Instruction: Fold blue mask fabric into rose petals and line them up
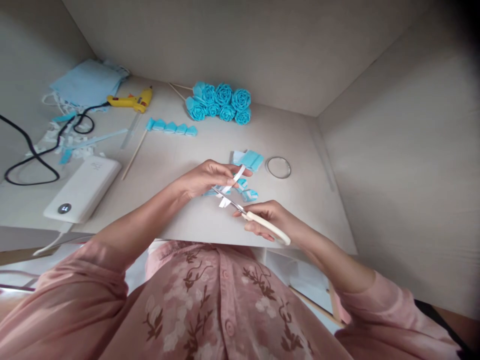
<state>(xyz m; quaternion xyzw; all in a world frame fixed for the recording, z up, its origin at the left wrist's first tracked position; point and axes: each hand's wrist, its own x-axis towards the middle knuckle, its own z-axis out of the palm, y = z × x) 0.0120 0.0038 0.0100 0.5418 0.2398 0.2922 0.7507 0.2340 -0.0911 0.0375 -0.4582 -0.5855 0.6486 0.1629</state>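
Pale tabletop [307, 215], boxed in by plain grey walls [232, 45].
Above its near half, the left hand [208, 177] pinches a narrow, slightly curved white strip [239, 173]; the right hand [273, 214] grips cream-handled scissors [267, 227], metal blades at the strip's lower end.

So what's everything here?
Scissors: one, cream handles, front middle
Strip: one, white, by scissors
Pieces: several, blue and white, middle
Ring: one, silver, middle right
Flowers: about eight, blue, back middle
Sticks: three, pale, left and back
Petals: one row, blue, on a stick
Glue gun: one, yellow, back left
Cord: one, black, left
Sheets: pile, light blue, back left
Scraps: many, white and blue, left
Long piece: one, clear, left
Power bank: one, white, front left
Cable: one, white, front left
Table: one, pale, underneath
Walls: three, grey, around
Shirt: one, pink, front
Left hand: one, with strip
Right hand: one, with scissors
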